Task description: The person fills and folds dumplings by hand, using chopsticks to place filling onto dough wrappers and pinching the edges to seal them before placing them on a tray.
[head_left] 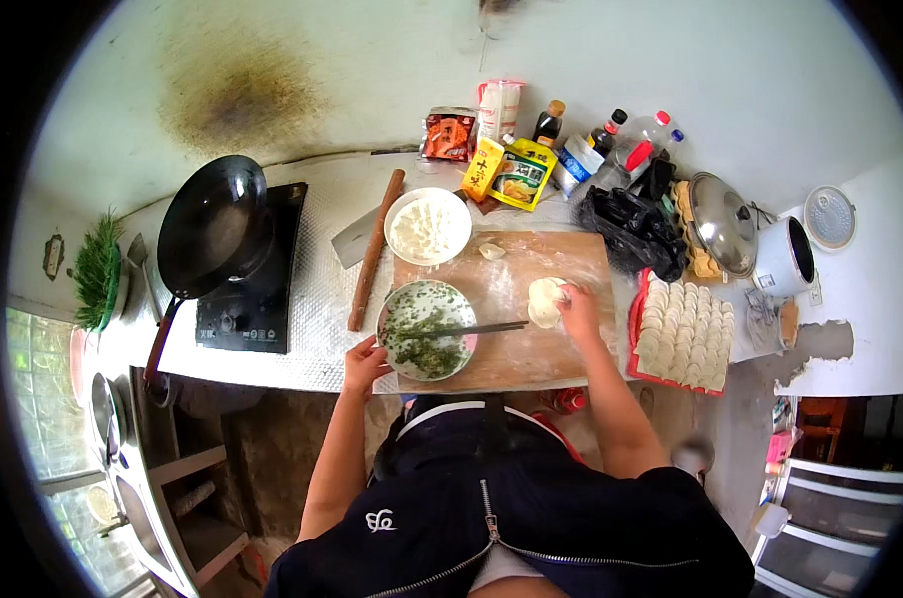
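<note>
While the L hand [365,365] grasps a round white bowl [467,345] by its near-left rim, prob. to steady it, the R hand [579,311] pinches a thin, round, cream-coloured dough disc [543,302] by its right side. Disc is over the right half of the rectangular light-brown wooden board [511,367]; grip looks light, prob. b/c dough's soft. Can't tell if disc rests on the board.

Bowl sits across the board's left edge, nr its near-left corner, w/ chopped green filling [426,357] inside & two long dark chopsticks [496,327] over its right rim, ends pointing right, prob. for easy reach. Small pale dough lump [491,251] lies nr board's far edge. At its far-left corner: a deep white bowl of white powder [427,227], prob. kept close for dusting; long brown wooden rolling pin [377,249] lies left of it. Past board's right edge, crescent-shaped cream dumplings [685,334] sit in tight rows on a flat red-edged tray [634,344], prob. to save space.
</note>
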{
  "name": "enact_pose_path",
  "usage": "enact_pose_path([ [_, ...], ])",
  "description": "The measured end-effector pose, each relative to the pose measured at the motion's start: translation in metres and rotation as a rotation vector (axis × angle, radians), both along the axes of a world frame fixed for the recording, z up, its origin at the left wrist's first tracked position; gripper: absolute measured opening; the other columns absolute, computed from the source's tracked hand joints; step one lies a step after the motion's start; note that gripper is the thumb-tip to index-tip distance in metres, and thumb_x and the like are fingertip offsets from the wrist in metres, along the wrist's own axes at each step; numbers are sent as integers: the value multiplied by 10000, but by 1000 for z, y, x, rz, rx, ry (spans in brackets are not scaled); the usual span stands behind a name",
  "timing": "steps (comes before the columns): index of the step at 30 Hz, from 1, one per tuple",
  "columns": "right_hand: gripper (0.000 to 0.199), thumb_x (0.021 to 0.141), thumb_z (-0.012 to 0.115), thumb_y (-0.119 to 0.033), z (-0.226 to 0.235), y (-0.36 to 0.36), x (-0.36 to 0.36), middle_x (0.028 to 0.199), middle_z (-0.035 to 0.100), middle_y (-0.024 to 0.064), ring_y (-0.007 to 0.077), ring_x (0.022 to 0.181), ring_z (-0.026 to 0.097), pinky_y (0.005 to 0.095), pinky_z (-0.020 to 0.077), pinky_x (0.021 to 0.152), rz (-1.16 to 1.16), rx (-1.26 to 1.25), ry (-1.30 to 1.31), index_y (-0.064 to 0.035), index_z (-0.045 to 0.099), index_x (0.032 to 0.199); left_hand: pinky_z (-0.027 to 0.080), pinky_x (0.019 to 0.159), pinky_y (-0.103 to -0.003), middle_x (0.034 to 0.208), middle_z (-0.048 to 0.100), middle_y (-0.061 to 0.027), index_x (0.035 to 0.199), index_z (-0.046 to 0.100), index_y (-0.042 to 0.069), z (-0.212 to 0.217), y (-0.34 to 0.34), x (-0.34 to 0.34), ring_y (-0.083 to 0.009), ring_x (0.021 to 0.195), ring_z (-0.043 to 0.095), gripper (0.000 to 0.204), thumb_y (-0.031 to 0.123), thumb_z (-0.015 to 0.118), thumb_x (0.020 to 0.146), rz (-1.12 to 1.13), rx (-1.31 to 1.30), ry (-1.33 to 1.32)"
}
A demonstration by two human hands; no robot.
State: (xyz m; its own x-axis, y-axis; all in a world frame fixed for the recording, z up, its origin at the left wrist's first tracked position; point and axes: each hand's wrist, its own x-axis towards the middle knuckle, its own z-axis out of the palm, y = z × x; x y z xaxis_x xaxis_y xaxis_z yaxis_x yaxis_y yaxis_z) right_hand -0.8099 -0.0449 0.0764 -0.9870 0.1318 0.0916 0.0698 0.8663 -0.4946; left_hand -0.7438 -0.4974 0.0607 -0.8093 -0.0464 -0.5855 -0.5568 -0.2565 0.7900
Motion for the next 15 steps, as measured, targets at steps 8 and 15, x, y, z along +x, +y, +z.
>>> enact_pose_path([
  [8, 220, 735, 741, -51, 10, -15, 3, 924, 628, 135, 326, 924, 593, 410, 472, 822, -115, -35, 11, -59, 631, 925, 584, 671, -316, 953, 664, -91, 1323, 515, -25, 11, -9, 6, -180, 799, 651, 507, 51, 661, 843, -10, 34, -47],
  [15, 180, 848, 698, -55, 1, -5, 12, 875, 679, 68, 103, 716, 606, 254, 480, 629, 8, -374, 13, -11, 604, 995, 529, 813, -319, 1036, 680, -141, 1253, 565, -31, 11, -16, 1, -217, 922, 663, 457, 124, 693, 843, -58, -574, 232],
])
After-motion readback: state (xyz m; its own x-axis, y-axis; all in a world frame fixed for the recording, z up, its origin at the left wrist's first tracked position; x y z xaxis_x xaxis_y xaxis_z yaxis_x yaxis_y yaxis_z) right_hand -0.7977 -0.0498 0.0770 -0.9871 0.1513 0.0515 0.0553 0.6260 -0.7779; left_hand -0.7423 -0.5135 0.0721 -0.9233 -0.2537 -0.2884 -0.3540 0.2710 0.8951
